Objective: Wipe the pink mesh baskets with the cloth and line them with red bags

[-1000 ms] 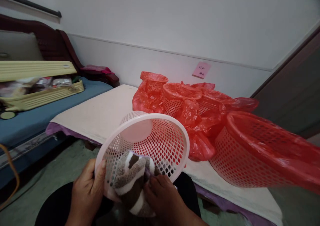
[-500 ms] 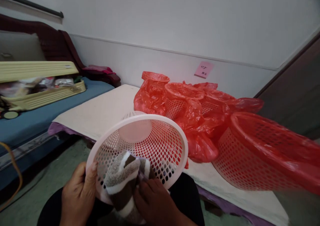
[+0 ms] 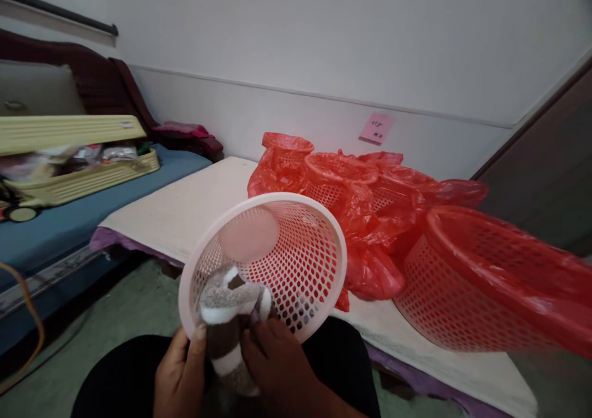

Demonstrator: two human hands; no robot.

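A pale pink perforated plastic basket (image 3: pixel 319 239) tilts over my lap, its mouth turned toward me. My left hand (image 3: pixel 182 368) grips the lower left of its rim, thumb on the inside. A striped cloth (image 3: pixel 226 356) in grey, brown and white lies partly inside the basket and hangs out over the near rim. Bunched fingers of my right hand (image 3: pixel 280 356) hold the cloth at the basket's mouth; the fingertips are partly hidden in its folds.
Several baskets covered with red plastic bags (image 3: pixel 342 171) stand on the white board (image 3: pixel 185 196), the largest red-bagged basket (image 3: pixel 462 295) at right. An open yellow suitcase (image 3: pixel 78 177) lies on the blue bed at left. A pink note (image 3: pixel 377 128) sticks to the wall.
The basket has tipped further up, and its left rim has shifted right. My left hand has moved right and slightly down along with it. My right hand stays on the cloth.
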